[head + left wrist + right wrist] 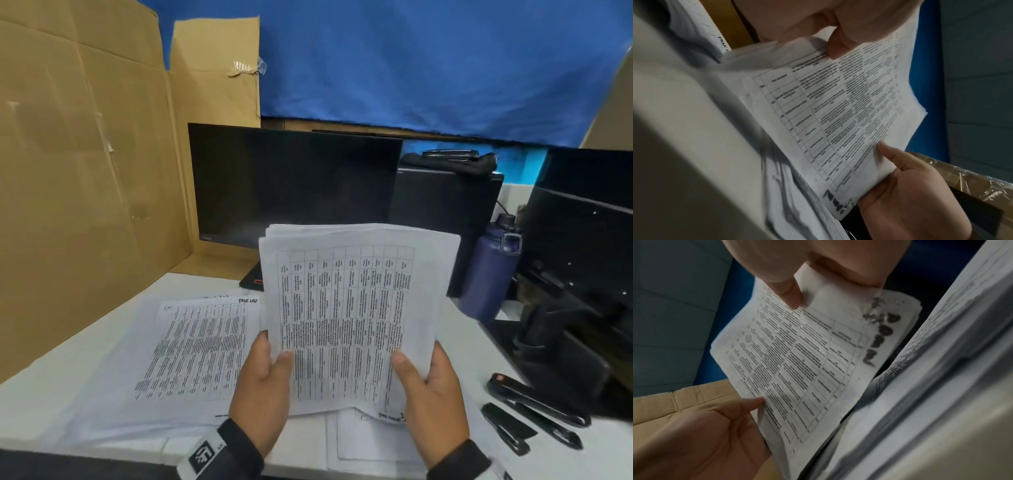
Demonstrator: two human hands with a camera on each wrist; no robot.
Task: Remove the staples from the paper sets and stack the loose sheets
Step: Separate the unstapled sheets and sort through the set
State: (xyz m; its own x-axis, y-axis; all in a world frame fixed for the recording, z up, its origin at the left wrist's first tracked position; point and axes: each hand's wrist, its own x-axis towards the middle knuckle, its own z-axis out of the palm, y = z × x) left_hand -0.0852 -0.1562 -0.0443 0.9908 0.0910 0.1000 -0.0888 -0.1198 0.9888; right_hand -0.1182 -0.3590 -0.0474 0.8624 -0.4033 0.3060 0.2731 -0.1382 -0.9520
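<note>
A thick set of printed table sheets (349, 318) stands upright above the desk, held by both hands at its lower edge. My left hand (260, 377) grips the lower left side, thumb on the front page. My right hand (431, 387) grips the lower right side the same way. The left wrist view shows the left thumb (838, 47) pressed on the set (838, 113), and the right wrist view shows the right thumb (789, 293) pinching its corner (797, 361). A second pile of printed sheets (191, 349) lies flat on the white desk (61, 394) to the left. I see no staple.
A black stapler (534, 404) and a smaller black tool (503, 428) lie at the right of the desk. Behind stand a dark monitor (294, 185), a black computer tower (442, 219) and a dark blue bottle (489, 270). Cardboard (85, 171) walls the left side. More sheets (370, 442) lie under the hands.
</note>
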